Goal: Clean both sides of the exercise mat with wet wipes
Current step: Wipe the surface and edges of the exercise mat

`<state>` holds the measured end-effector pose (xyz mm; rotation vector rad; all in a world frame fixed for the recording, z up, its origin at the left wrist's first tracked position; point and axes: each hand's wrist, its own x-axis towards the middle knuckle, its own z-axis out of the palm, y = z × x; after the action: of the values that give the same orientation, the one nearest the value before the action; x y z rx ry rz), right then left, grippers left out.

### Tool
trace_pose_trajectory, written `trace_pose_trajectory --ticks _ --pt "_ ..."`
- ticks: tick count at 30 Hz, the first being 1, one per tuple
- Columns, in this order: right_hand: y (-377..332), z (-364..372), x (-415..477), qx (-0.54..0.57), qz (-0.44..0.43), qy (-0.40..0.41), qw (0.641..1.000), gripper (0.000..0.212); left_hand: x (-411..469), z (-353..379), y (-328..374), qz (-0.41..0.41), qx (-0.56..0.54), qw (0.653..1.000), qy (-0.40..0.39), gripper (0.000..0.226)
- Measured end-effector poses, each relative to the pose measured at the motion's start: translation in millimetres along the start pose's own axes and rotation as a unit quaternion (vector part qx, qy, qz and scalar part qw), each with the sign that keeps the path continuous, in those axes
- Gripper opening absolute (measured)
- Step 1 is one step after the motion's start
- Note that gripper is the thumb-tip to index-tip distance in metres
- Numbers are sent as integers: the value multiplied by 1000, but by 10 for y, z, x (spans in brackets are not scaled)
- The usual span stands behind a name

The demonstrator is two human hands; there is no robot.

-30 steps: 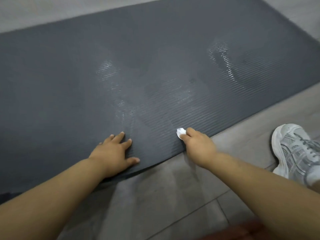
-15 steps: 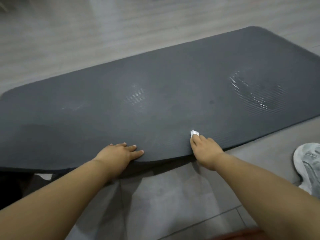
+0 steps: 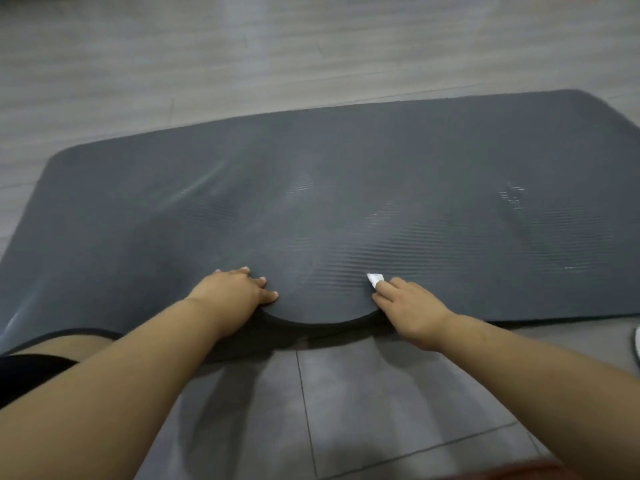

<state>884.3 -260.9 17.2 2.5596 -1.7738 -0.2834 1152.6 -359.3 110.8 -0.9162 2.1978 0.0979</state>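
Note:
The dark grey ribbed exercise mat lies across the floor, with faint wet streaks on its top. Its near edge is raised off the floor and sags in an arc between my hands. My left hand grips that near edge, fingers curled over the top. My right hand holds the edge further right and pinches a small crumpled white wet wipe at its fingertips. The mat's underside is hidden.
Grey floor tiles lie under my arms, and lighter plank flooring lies beyond the mat. A white shoe's toe shows at the right edge. My bent knee is at the left, partly under the mat's edge.
The view has pulled back and up, showing the whole mat. Both hands have gone from resting on the mat to holding its near edge, which has risen off the floor.

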Motion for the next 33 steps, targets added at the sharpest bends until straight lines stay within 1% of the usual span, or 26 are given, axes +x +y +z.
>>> trace_pose_trajectory --ticks 1,3,7,9,11,13,15,18,22,23,27,30,33 --pt "-92 -13 39 -3 -11 10 1000 9 -55 23 -71 -6 0 1000 -5 64" --pt "-235 -36 73 -1 -8 30 1000 15 -146 66 -174 -11 -3 1000 3 70" --pt "-271 -19 -27 22 69 45 996 45 -244 104 -170 2 -38 998 42 75" --pt "-223 -46 -142 23 99 25 994 51 -224 135 -74 17 -63 997 52 73" --pt "-148 -74 -298 12 129 -18 991 52 -148 149 91 38 -71 995 54 65" --pt "-44 -85 -501 20 178 -62 982 47 -44 141 294 64 -70 993 64 56" --pt "104 -66 -684 31 216 -60 974 48 58 104 491 82 -68 993 60 53" --pt "321 -135 -793 31 258 -115 959 52 227 0 718 94 -63 992 46 50" --pt "720 -161 -870 38 262 -111 958 64 537 -293 949 102 -49 993 35 45" --pt "843 -156 -893 37 261 -110 958 64 634 -375 1016 102 -49 993 31 46" --pt "1384 -92 -1035 47 290 -106 950 51 1030 -604 1399 116 -61 991 26 44" --pt "1761 101 -1187 91 329 -104 934 51 1353 -634 1679 135 -84 987 25 42" --pt "2034 416 -1314 149 392 -78 905 55 1665 -621 1853 142 -105 983 53 49"
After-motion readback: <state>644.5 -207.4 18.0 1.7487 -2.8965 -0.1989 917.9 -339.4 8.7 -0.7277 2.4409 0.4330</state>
